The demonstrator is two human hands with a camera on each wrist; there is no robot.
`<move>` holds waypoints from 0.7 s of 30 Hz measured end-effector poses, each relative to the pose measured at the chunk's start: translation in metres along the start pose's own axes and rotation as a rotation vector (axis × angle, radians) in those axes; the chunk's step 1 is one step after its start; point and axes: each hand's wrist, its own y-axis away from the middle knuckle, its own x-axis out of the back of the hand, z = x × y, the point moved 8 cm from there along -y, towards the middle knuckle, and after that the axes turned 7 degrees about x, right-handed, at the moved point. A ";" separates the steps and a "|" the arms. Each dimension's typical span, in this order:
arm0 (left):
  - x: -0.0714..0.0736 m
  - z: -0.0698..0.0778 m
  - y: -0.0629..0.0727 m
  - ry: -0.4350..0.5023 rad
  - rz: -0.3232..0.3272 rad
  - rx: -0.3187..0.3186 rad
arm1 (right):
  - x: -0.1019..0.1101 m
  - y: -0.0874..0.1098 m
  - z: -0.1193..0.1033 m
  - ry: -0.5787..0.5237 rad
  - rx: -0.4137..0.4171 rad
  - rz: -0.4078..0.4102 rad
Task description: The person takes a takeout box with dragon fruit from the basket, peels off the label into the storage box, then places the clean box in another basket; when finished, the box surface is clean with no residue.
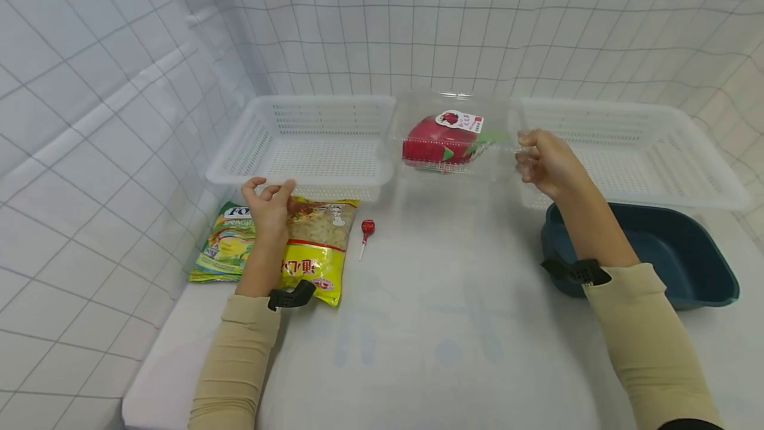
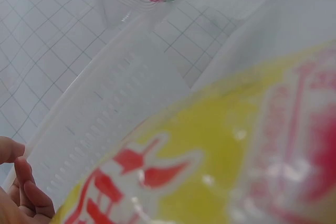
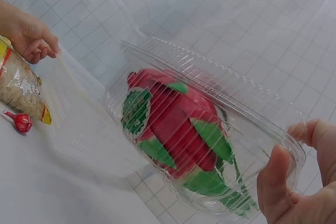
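My right hand (image 1: 552,163) pinches the right end of a clear plastic box (image 3: 247,106), which is tilted and held up between two white baskets. Inside lies a red dragon fruit (image 3: 178,124) with green tips; a white label (image 1: 459,121) shows on the box. My left hand (image 1: 270,208) grips the front rim of the left white basket (image 1: 298,181), thumb and fingers at its edge. Below that hand lie a yellow pasta bag (image 1: 316,254) and a green-and-yellow packet (image 1: 227,244). A red lollipop (image 1: 367,227) is beside the pasta bag.
At the right stands another white basket (image 1: 686,198), with a dark blue tub (image 1: 704,264) in front of it, under my right forearm. A white table surface (image 1: 453,284) spreads between my arms. Grid-patterned cloth (image 1: 406,25) rises behind and at the sides.
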 end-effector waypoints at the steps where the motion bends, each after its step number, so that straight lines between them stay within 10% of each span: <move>1: 0.000 0.000 0.000 0.001 -0.001 -0.002 | 0.001 0.002 0.000 0.004 0.010 -0.010; 10: -0.001 -0.001 0.001 0.005 -0.018 -0.005 | -0.002 0.030 0.002 0.006 0.114 -0.185; 21: 0.000 0.000 -0.002 0.032 -0.010 -0.001 | -0.003 0.056 0.017 -0.063 0.094 -0.164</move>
